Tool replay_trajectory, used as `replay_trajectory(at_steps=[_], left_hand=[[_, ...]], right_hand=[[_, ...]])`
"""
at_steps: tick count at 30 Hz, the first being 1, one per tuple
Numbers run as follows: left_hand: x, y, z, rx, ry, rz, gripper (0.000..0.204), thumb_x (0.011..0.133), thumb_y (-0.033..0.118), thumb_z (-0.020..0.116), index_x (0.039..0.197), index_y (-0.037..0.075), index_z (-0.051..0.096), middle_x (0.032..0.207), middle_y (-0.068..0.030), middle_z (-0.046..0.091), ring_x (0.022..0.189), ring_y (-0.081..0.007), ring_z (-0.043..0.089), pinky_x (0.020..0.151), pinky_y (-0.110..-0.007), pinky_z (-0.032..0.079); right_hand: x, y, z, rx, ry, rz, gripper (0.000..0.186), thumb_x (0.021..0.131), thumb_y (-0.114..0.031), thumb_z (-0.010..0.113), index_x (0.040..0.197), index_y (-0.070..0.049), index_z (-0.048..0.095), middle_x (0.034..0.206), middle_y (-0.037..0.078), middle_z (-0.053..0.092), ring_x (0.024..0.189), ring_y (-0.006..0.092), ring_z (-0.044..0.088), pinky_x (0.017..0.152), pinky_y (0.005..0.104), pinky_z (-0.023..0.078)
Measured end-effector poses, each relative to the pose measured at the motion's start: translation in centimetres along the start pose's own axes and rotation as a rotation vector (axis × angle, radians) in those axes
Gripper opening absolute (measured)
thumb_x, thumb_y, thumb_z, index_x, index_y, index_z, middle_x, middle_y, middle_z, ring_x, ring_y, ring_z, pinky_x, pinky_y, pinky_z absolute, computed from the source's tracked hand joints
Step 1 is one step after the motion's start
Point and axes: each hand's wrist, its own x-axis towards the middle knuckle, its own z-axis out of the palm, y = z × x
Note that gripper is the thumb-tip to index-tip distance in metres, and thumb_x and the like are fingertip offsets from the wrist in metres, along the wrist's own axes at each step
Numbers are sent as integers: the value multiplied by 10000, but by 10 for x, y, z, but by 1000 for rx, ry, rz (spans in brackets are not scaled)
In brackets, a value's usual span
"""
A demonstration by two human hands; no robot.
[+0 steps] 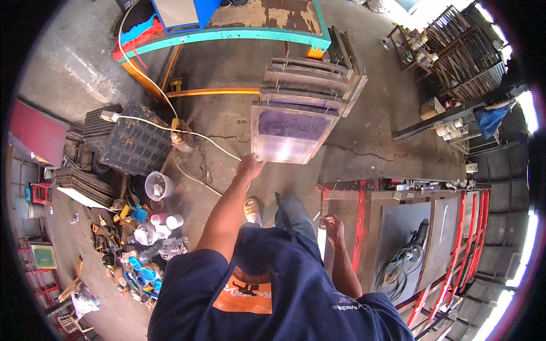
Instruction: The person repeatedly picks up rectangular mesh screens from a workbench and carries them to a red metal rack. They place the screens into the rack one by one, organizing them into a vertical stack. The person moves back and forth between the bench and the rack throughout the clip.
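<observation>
Several framed mesh screens lean in a stack in front of me. The nearest screen frame has a pale border and purple mesh with a dark printed patch. My left hand reaches forward and is closed at the lower left corner of that frame. My right hand is drawn back beside my right hip, close to the red metal worktable. Its fingers are curled; what they hold, if anything, is hidden. A narrow white thing shows just below those fingers.
A teal-edged table with orange legs stands behind the screens. A white cable crosses the floor at left, near a white bucket and heaped rags and cups. A corded power tool lies on the worktable. Racks stand at far right.
</observation>
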Motion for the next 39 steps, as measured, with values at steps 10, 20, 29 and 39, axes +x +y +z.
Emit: replay_trajectory(at_steps=[10, 20, 29, 39], left_hand=[[203, 96, 15, 236, -1, 134, 534, 824, 301, 582, 1245, -17, 500, 1318, -215, 486, 1234, -348, 461, 1016, -442, 400], [269, 114, 49, 501, -38, 121, 868, 776, 225, 647, 1492, 105, 173, 1551, -145, 146, 1432, -295, 158, 1134, -580, 77], [234, 73, 93, 548, 90, 397, 402, 815, 224, 561, 1176, 48, 591, 1210, -161, 579, 1125, -305, 554, 1004, -486, 391], [80, 14, 116, 478, 64, 202, 345, 855, 220, 492, 1141, 37, 550, 1088, -160, 606, 1001, -313, 597, 816, -462, 474]], right_hand=[[258, -132, 29, -362, -250, -103, 225, 848, -213, 664, 916, 1, 648, 865, 119, 695, 777, 194, 665, 678, 330, 511], [486, -271, 82, -741, -324, -514, 446, 807, -308, 633, 1177, -70, 559, 1184, 206, 568, 1130, 390, 516, 956, 467, 414], [507, -275, 125, -1203, -423, -628, 831, 751, -389, 716, 1419, -84, 328, 1409, 168, 392, 1317, 329, 349, 1092, 447, 269], [498, -214, 127, -1101, -563, -776, 674, 665, -503, 764, 1099, -16, 592, 1195, 213, 562, 1126, 392, 513, 927, 486, 428]])
